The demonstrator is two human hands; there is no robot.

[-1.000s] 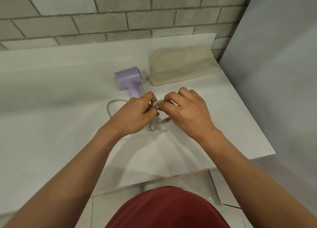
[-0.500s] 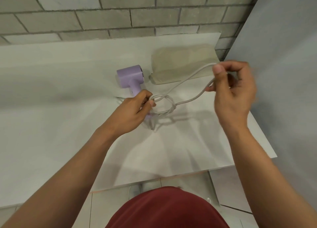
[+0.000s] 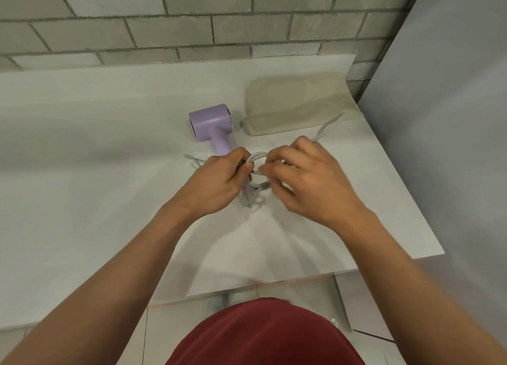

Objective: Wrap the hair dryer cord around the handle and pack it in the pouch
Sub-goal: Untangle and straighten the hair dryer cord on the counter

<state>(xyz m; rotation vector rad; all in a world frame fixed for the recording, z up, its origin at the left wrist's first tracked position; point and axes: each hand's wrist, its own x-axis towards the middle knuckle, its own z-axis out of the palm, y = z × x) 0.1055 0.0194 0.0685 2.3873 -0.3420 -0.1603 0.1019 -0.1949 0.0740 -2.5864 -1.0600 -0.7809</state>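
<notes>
A lilac hair dryer [image 3: 211, 122] lies on the white table [image 3: 82, 172], its head toward the wall and its handle pointing at me. My left hand [image 3: 216, 185] grips the lower end of the handle together with loops of the grey cord [image 3: 259, 156]. My right hand [image 3: 307, 178] pinches the same cord just right of the handle, and a loose doubled length trails out past its fingers toward the back right. More cord shows left of my left hand. The beige pouch [image 3: 296, 104] lies flat behind, right of the dryer head.
A grey brick wall [image 3: 192, 22] runs along the table's back edge. A plain grey panel [image 3: 452, 118] stands close against the table's right side. The table's front edge is near my body, with tiled floor [image 3: 247, 290] below it.
My right hand had pulled the cord up and out to the right; it has now come back down to the handle beside my left hand, laying another loop there.
</notes>
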